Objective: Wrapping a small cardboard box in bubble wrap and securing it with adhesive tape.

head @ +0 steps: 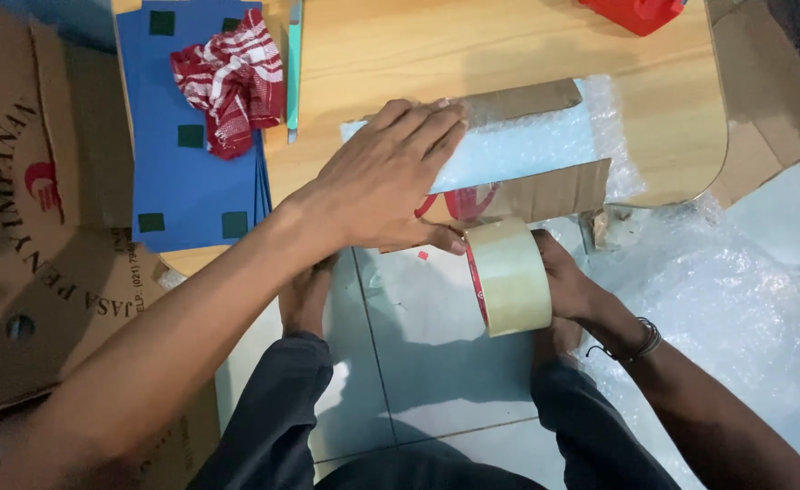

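Left of the pressing hand, a flattened cardboard box (28,227) is lying on the floor, and a stack of blue sheets (191,127) carrying a red-and-white checked cloth (232,77) is resting on the wooden table (672,118). A thin pale-green tool (294,63) is lying just beside the cloth.

The left hand (386,177) is lying flat, fingers spread and palm down, on a parcel (518,154) wrapped in bubble wrap with brown cardboard flaps; the thumb is pinning something at the near edge, probably the tape's free end, though this cannot be told for certain. The parcel is sitting at the table's near edge, under and just beyond this hand. It is probably light and slightly springy, with a slick plastic skin, so a flat palm is likely steadying it better than a pinch would.

Just right of the thumb, the right hand (568,281) is closing around a roll of clear packing tape (509,277), fingers wrapped over the far side of the ring. The roll is likely stiff and light, and best held across its rim or through its core.

Right of that grip, loose bubble wrap (736,308) is spreading over the tiled floor. A red object (636,14) is showing at the table's far edge.
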